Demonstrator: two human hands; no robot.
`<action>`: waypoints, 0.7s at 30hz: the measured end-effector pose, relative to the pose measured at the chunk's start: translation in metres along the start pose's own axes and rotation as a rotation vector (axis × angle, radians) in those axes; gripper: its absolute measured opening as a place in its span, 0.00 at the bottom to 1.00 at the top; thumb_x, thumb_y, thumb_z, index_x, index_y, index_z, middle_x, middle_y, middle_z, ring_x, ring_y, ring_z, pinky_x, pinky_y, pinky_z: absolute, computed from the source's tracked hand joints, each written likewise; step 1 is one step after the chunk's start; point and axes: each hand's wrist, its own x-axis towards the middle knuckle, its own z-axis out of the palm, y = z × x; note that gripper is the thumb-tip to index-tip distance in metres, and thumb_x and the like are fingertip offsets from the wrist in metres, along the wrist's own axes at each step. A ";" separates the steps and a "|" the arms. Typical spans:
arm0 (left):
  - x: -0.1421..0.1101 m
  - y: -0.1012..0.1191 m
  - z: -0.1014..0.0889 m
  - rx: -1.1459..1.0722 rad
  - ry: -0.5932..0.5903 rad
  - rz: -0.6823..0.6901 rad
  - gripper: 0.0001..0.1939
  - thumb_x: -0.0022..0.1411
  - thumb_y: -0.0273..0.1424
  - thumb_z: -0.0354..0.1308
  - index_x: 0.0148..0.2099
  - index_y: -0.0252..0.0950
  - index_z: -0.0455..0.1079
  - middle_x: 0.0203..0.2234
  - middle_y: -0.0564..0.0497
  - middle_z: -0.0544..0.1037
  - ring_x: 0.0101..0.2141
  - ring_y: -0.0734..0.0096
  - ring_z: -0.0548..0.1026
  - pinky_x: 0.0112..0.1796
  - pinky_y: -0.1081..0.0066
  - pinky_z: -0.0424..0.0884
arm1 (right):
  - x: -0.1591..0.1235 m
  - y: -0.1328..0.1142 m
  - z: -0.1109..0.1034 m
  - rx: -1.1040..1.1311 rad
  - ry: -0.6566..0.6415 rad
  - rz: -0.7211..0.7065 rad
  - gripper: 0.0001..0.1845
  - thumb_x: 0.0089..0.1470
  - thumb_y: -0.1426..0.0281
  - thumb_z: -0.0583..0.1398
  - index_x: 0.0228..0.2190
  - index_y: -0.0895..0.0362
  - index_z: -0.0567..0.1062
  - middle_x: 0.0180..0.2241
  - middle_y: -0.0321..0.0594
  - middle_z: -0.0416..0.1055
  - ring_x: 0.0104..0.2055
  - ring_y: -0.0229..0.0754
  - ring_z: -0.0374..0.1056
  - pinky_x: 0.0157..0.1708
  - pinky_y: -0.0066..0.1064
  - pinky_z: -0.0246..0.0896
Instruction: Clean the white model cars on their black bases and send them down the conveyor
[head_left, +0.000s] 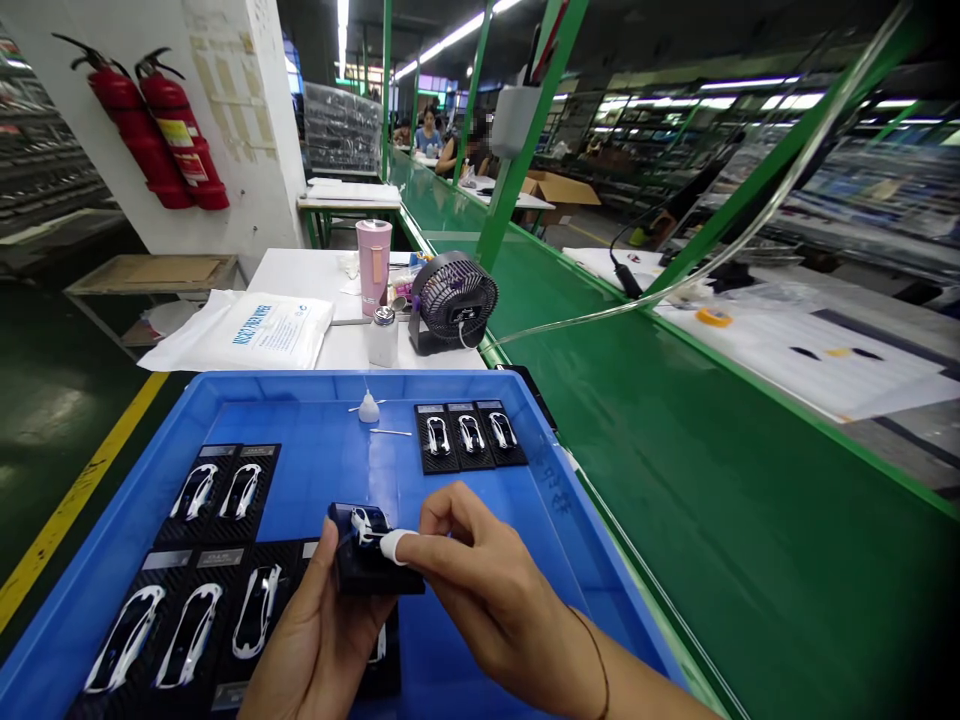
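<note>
My left hand [315, 640] cups a small black block [375, 570] from below, fingers and thumb clamped around it, just above the tray. My right hand [487, 590] is close beside it, not gripping the left; its white-capped fingertip [395, 545] presses against the glossy white car model [364, 525] on top of the block, with the thumb curled just above. The block looks stiff and light, but the model's thin white trim seems fragile, so I'd judge the block's dark sides the safer place to hold. Its long axis runs roughly across my view, sloping slightly down to the right; I can't tell which end is the front.

Under my hands lies a blue plastic tray [352, 380] holding black cards [187, 620] with car models. A squeeze bulb [367, 408] and a cotton swab [390, 432] lie near a three-card strip [469, 435]. Past the rim stand a small bottle [382, 338], a pink tumbler [373, 265] and a desk fan [454, 300], with a green workbench [637, 480] alongside.
</note>
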 end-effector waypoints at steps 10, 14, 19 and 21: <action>0.003 0.005 -0.003 0.084 0.011 0.052 0.11 0.60 0.27 0.51 0.44 0.30 0.67 0.42 0.40 0.74 0.42 0.59 0.73 0.43 0.56 0.70 | -0.005 0.010 -0.004 -0.062 0.016 0.020 0.23 0.53 0.80 0.51 0.49 0.51 0.65 0.35 0.40 0.58 0.35 0.27 0.55 0.34 0.20 0.56; 0.001 0.004 0.002 0.053 0.010 0.022 0.08 0.60 0.25 0.50 0.40 0.28 0.68 0.36 0.41 0.75 0.36 0.64 0.75 0.38 0.59 0.73 | 0.002 0.002 -0.003 -0.038 0.011 -0.027 0.20 0.53 0.79 0.51 0.47 0.56 0.67 0.35 0.41 0.58 0.36 0.28 0.56 0.35 0.20 0.56; 0.000 0.005 0.003 0.044 0.013 0.016 0.10 0.61 0.27 0.49 0.42 0.26 0.67 0.37 0.37 0.75 0.37 0.61 0.75 0.36 0.60 0.74 | 0.006 -0.001 -0.005 -0.167 -0.096 0.006 0.22 0.53 0.79 0.49 0.47 0.50 0.67 0.35 0.40 0.59 0.33 0.27 0.54 0.31 0.19 0.54; 0.000 0.007 0.003 0.042 0.029 0.021 0.10 0.60 0.28 0.50 0.40 0.27 0.68 0.36 0.39 0.76 0.36 0.62 0.75 0.36 0.62 0.74 | 0.003 0.002 -0.007 -0.158 -0.086 0.018 0.21 0.53 0.79 0.50 0.47 0.51 0.67 0.34 0.39 0.59 0.33 0.27 0.54 0.31 0.19 0.53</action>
